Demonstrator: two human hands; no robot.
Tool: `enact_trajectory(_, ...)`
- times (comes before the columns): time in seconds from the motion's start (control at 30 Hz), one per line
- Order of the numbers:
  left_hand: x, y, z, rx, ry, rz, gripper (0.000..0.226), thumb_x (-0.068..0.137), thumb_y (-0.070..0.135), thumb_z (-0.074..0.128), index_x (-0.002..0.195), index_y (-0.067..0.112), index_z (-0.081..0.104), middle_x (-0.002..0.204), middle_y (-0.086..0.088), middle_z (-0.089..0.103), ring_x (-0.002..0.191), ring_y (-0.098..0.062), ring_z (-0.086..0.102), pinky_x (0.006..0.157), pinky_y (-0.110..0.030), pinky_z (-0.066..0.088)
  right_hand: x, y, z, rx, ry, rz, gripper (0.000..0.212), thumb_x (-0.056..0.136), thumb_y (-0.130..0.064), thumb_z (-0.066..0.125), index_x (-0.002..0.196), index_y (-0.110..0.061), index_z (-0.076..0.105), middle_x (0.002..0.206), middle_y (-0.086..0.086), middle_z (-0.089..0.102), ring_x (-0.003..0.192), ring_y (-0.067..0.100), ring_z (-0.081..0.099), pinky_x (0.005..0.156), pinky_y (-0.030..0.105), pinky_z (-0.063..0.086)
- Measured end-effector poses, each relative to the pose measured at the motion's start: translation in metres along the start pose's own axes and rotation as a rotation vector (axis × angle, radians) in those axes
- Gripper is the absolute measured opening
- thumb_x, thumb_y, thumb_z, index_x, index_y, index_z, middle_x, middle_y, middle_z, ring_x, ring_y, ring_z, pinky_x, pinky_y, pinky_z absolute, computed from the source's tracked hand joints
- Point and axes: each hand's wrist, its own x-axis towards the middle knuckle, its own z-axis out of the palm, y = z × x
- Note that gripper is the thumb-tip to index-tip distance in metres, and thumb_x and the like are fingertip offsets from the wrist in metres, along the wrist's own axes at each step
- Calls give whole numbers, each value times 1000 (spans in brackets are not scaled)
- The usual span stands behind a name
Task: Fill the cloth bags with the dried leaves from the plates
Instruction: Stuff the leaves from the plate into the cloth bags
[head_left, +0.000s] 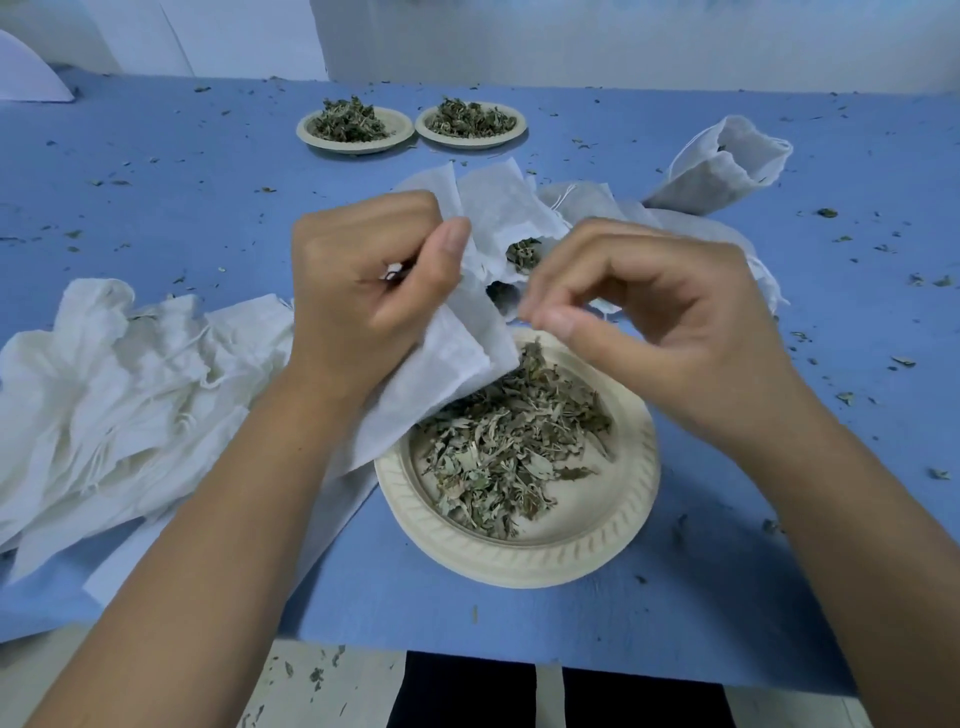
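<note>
White cloth is gripped in the left hand (358, 296): a bag (457, 364) is held near its top, the fingers curled round the fabric, with its mouth turned toward the right hand (654, 322). A small clump of leaves (522, 253) is seen inside the mouth. The right hand is held at that mouth, thumb and forefinger brought together and the other fingers curled. Whether leaves, the rim or nothing is pinched cannot be told. The bag's lower end lies over the left edge of a plate (519, 566) just below both hands, and about half of that plate is covered with leaves.

The task is judged to be well short of done. One bag is being filled and looks slack. Two far plates (353, 148) are heaped and appear untouched. A pile of bags (104, 395) lies flat and limp at the left, seemingly empty. More bags (587, 202) lie behind the hands, one open-mouthed at the right, their contents not readable.

The cloth is thin, soft and creased, with fine cord drawstrings. The leaves are grey-green, curled and brittle-looking, mixed with bits of stem. The plates are round, cream and matte, with ribbed rims. The table (208, 218) is covered in blue and strewn with crumbs (826, 212).
</note>
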Motion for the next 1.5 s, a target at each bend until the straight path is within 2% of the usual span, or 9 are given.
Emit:
enact_trajectory(0.07,0,-2,-3,19,38,-21,55,100,11,43,46,1,41,46,-9,33,46,-24,27,46,-31,21,0,-1,-1,-51,-149,24,11,78,-10,75,81,-2,68,87,8,65,81,19,60,73,31,47)
enact_trajectory(0.17,0,-4,-5,21,70,-47,55,100,12,42,47,0,41,46,-10,34,45,-26,27,46,-34,20,-5,1,20,-251,-469,59,39,72,-31,82,106,-16,70,110,-3,62,110,10,52,98,27,39)
enact_trajectory(0.27,0,-4,-5,19,79,-52,54,100,11,43,47,1,40,46,-10,33,45,-26,27,46,-35,20,-8,6,39,-396,-537,5,39,78,-28,77,115,-20,68,112,-5,60,113,7,41,105,26,28)
enact_trajectory(0.4,0,-4,-4,22,60,-52,54,99,11,43,46,0,40,46,-9,34,45,-26,27,46,-35,21,-6,3,31,-349,-501,53,16,79,-9,75,96,-12,73,95,-2,67,95,8,52,89,21,39)
enact_trajectory(0.5,-1,-3,-4,29,56,-46,55,99,11,42,46,-1,40,45,-10,34,43,-28,28,45,-37,21,-3,1,21,-307,-410,88,11,78,-5,75,89,-8,74,93,-2,70,92,10,63,85,30,48)
enact_trajectory(0.8,-2,-3,-3,18,-23,-11,54,98,8,42,44,0,43,44,-10,37,44,-24,31,47,-29,22,1,-3,-5,252,71,166,15,70,3,73,79,-8,68,88,7,74,86,30,69,77,31,57)
enact_trajectory(1.0,-4,1,2,7,-86,16,52,97,7,43,45,1,42,45,-10,36,44,-23,32,48,-27,23,4,-2,6,467,345,156,15,71,3,68,81,-7,65,83,-2,73,77,18,67,73,26,55)
enact_trajectory(1.2,-5,3,5,-7,-63,-10,51,97,8,42,47,2,45,46,-9,36,45,-21,32,49,-25,23,-4,3,26,299,349,198,12,75,9,70,80,-1,65,90,9,71,79,22,69,71,22,54)
enact_trajectory(1.5,-4,3,6,-18,-35,-26,52,97,8,40,46,2,45,44,-11,39,43,-24,34,46,-27,24,-6,-1,33,223,284,194,19,77,-1,71,76,-17,62,82,-10,65,67,6,63,66,16,51)
